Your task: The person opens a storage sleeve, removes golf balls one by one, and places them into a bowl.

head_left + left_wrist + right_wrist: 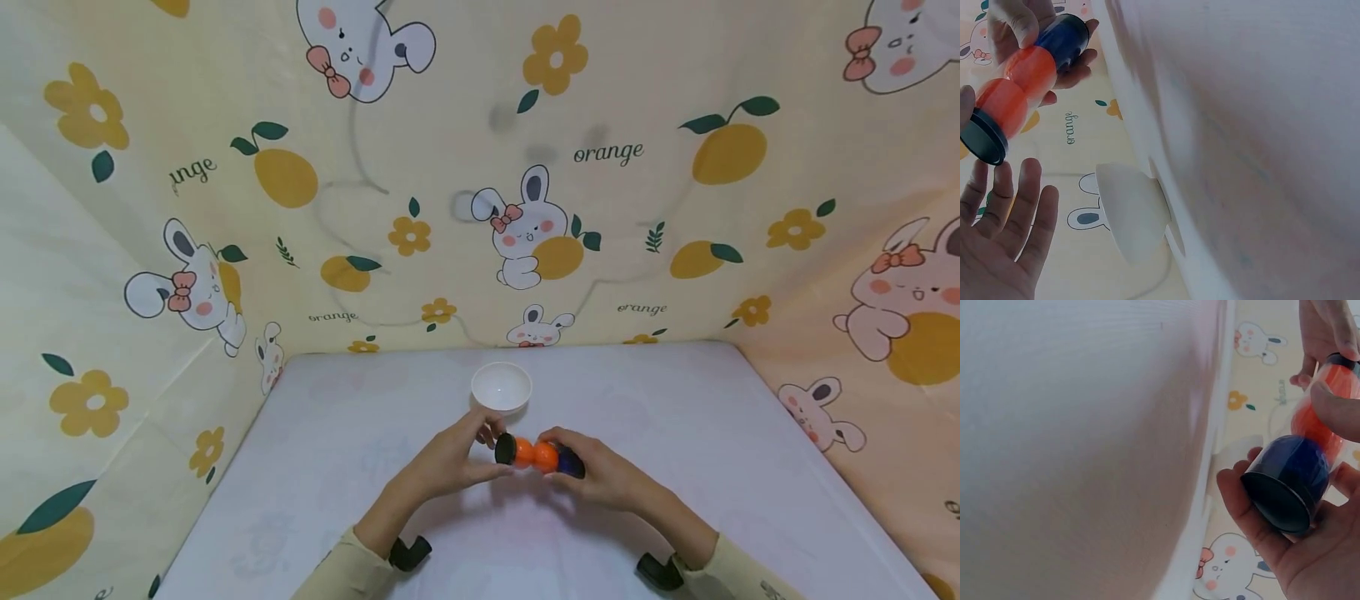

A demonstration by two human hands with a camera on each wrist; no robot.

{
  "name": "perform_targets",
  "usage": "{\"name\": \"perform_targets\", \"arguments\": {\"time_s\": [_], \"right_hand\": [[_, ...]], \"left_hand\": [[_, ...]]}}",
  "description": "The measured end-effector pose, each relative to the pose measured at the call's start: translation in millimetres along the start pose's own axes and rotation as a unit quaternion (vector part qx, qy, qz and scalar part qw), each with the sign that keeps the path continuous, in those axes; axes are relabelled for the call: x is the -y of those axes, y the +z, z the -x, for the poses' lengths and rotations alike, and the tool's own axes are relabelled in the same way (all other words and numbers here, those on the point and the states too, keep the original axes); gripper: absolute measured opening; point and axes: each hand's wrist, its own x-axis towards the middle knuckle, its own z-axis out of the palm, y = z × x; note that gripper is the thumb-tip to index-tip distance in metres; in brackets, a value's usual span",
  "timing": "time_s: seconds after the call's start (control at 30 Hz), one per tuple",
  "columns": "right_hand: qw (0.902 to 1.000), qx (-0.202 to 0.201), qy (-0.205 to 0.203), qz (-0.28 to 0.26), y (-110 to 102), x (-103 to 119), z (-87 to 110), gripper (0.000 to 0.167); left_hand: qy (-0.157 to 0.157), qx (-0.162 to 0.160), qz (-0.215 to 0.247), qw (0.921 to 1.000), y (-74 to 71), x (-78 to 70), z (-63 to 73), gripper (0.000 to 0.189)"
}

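Observation:
A clear tube of balls (534, 456), with two orange balls and a blue one inside, is held level above the table between both hands. My right hand (603, 473) grips its blue end, thumb on one side and fingers on the other. At the opposite end, the thumb and fingertips of my left hand (452, 454) pinch the dark end cap (984, 139). In the right wrist view, the blue ball (1294, 464) sits against another dark cap (1275, 503), over the right fingers.
Behind the hands a white bowl (501, 392) stands on the white-covered table (360, 417). Patterned cloth (450, 275) with rabbits and oranges hangs round the table's back and sides. Dark wrist-camera mounts (410, 553) sit near both sleeves.

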Motion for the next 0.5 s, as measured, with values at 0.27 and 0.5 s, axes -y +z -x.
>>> {"name": "perform_targets", "arguments": {"time_s": [0.27, 0.5], "right_hand": [[0.9991, 0.037, -0.002, -0.018, 2.5, -1.9, 1.8, 0.040], [0.9986, 0.043, -0.025, -0.016, 2.8, -2.3, 1.5, 0.042]], "left_hand": [[-0.018, 0.026, 0.012, 0.9994, 1.6, 0.1, 0.3, 0.057], [-0.013, 0.051, -0.001, 0.9986, 3.3, 3.2, -2.0, 0.053]]}}
